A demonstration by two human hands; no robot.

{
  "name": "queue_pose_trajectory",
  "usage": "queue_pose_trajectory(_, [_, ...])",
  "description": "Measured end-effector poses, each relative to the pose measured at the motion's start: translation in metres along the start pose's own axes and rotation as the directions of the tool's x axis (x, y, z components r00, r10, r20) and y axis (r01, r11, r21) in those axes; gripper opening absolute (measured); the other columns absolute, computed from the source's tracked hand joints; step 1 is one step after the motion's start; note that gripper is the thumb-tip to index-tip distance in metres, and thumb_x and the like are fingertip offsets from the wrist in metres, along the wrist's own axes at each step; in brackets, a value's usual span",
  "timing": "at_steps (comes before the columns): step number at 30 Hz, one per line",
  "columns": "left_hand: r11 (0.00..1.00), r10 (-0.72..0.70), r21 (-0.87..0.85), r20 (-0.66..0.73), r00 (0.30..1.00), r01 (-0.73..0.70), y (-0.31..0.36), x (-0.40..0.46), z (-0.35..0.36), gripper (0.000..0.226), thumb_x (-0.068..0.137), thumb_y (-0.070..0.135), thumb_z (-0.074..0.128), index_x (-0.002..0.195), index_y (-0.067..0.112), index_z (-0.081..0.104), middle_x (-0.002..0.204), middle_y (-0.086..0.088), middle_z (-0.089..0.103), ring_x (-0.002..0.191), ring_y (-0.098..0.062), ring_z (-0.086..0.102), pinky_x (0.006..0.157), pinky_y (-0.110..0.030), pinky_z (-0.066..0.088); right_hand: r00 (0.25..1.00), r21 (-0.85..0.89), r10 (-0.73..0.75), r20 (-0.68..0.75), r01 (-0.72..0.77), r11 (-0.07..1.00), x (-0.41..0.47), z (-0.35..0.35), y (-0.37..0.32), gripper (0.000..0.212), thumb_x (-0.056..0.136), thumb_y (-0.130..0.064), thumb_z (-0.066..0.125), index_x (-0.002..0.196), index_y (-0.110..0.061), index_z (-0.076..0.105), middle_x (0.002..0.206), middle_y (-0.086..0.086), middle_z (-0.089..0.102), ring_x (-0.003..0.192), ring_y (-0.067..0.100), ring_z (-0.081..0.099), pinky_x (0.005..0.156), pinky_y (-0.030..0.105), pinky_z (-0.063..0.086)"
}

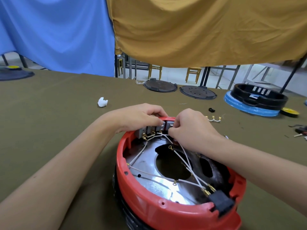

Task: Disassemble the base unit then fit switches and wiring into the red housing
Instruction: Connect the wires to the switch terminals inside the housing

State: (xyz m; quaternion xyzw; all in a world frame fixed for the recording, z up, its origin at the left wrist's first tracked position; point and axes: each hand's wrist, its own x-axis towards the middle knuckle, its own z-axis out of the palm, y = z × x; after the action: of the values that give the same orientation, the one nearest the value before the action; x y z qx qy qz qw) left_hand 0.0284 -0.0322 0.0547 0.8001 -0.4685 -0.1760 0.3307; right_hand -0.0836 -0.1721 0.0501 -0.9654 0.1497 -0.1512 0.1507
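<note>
1. Covering most of the view is a worktop [49, 105] draped in olive-brown cloth, with a blue curtain [54, 34] and a mustard curtain [207, 30] hanging behind it.
2. A round red housing [132, 185] sits at the near edge, open side up, showing a shiny metal plate [149, 165] inside with a large round hole in its middle.
3. At the far right stands a black ring-shaped part [259, 95] on a blue base [249, 107]; two dark round discs [160, 86] [198, 92] lie flat to its left.
4. Both bare forearms reach in from the bottom corners to the housing's far rim.
5. The left hand [141, 118] curls its fingers over a row of grey switches [149, 129] seated at that rim, gripping them from above.
6. The right hand [187, 128] is curled just beside it, fingertips pinching at the switch terminals where a white wire [163, 134] meets them.
7. White wires [187, 163] with brass terminals cross the metal plate to a black socket [221, 203] set in the near rim.
8. A crumpled white tissue [102, 102] lies well to the left of the hands.
9. A short white wire piece with brass ends [213, 119] lies just right of the right hand.
</note>
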Motion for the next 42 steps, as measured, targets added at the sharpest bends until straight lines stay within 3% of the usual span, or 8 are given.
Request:
queue_pose_trajectory(7, [1.0,-0.001,-0.004,0.008,1.0,0.002,-0.001,0.001,0.001,0.022,0.099,0.015,0.052,0.117,0.023,0.063,0.115,-0.009,0.068,0.108,-0.033,0.062,0.099,-0.054,0.046,1.0,-0.051,-0.028,-0.004,0.027,0.998,-0.007,-0.004,-0.003,0.017,0.073,-0.027,0.064,0.074,-0.011,0.067,0.063,0.006,0.063,0.065,0.026,0.062,0.06,0.031,0.053])
queue_pose_trajectory(15, [1.0,0.004,0.003,0.016,1.0,-0.004,-0.003,0.001,0.0,0.02,0.099,0.017,0.053,0.115,0.024,0.063,0.112,-0.011,0.069,0.106,-0.034,0.062,0.1,-0.055,0.045,0.997,0.035,0.069,0.02,-0.07,0.997,-0.001,-0.003,-0.01,0.013,0.075,-0.016,0.062,0.074,-0.002,0.061,0.062,0.008,0.054,0.061,0.026,0.051,0.046,0.025,0.033])
queue_pose_trajectory(21, [1.0,0.0,-0.014,0.025,1.0,0.0,-0.002,0.001,0.0,0.02,0.099,0.016,0.053,0.116,0.022,0.063,0.108,-0.008,0.069,0.095,-0.028,0.065,0.095,-0.048,0.051,0.993,0.027,0.095,0.075,-0.097,0.995,-0.003,-0.01,-0.007,0.019,0.08,-0.023,0.064,0.083,-0.006,0.069,0.072,0.012,0.066,0.073,0.03,0.065,0.054,0.028,0.045])
queue_pose_trajectory(24, [1.0,-0.003,-0.026,0.031,1.0,0.004,-0.001,0.0,0.0,0.02,0.1,0.019,0.053,0.117,0.025,0.062,0.099,-0.001,0.068,0.08,-0.014,0.061,0.082,-0.038,0.052,0.991,0.058,0.113,0.077,-0.117,0.991,-0.003,-0.023,-0.002,0.035,0.08,-0.042,0.066,0.076,-0.008,0.073,0.071,0.011,0.072,0.058,0.02,0.059,0.05,0.026,0.039])
queue_pose_trajectory(32, [1.0,0.017,0.012,0.038,0.999,-0.017,0.0,0.0,0.002,0.022,0.101,0.029,0.053,0.122,0.031,0.06,0.107,0.004,0.066,0.091,-0.018,0.063,0.086,-0.034,0.052,0.986,0.076,0.066,0.156,-0.079,0.994,-0.008,-0.028,-0.001,0.024,0.078,-0.036,0.067,0.068,-0.015,0.074,0.058,0.001,0.066,0.047,0.012,0.05,0.044,0.021,0.035])
queue_pose_trajectory(34, [0.999,0.029,0.014,0.035,0.999,-0.03,-0.001,0.0,0.001,0.021,0.101,0.029,0.055,0.121,0.03,0.062,0.109,0.004,0.068,0.102,-0.025,0.063,0.092,-0.037,0.05,0.99,0.148,0.071,0.12,-0.088,0.985,-0.006,-0.036,0.006,0.026,0.079,-0.036,0.066,0.063,-0.018,0.072,0.056,-0.004,0.067,0.04,0.004,0.046,0.045,0.022,0.036])
queue_pose_trajectory(37, [0.999,0.047,0.016,0.027,0.999,-0.048,-0.003,0.0,-0.003,0.022,0.101,0.03,0.055,0.12,0.032,0.065,0.111,0.009,0.071,0.105,-0.014,0.065,0.1,-0.039,0.048,0.992,0.302,0.12,0.026,-0.122,0.945,0.004,-0.051,0.029,0.026,0.082,-0.028,0.063,0.062,-0.014,0.071,0.054,-0.011,0.066,0.032,0.001,0.041,0.042,0.02,0.035])
queue_pose_trajectory(42, [0.999,0.05,-0.011,-0.059,0.997,-0.051,-0.007,0.001,-0.007,0.021,0.096,0.03,0.063,0.117,0.032,0.068,0.108,0.015,0.073,0.104,-0.004,0.066,0.103,-0.038,0.048,0.931,0.6,0.364,-0.01,-0.286,0.747,0.03,-0.043,0.08,0.014,0.085,-0.016,0.065,0.08,-0.006,0.073,0.071,0.004,0.069,0.046,0.009,0.044,0.044,0.024,0.037])
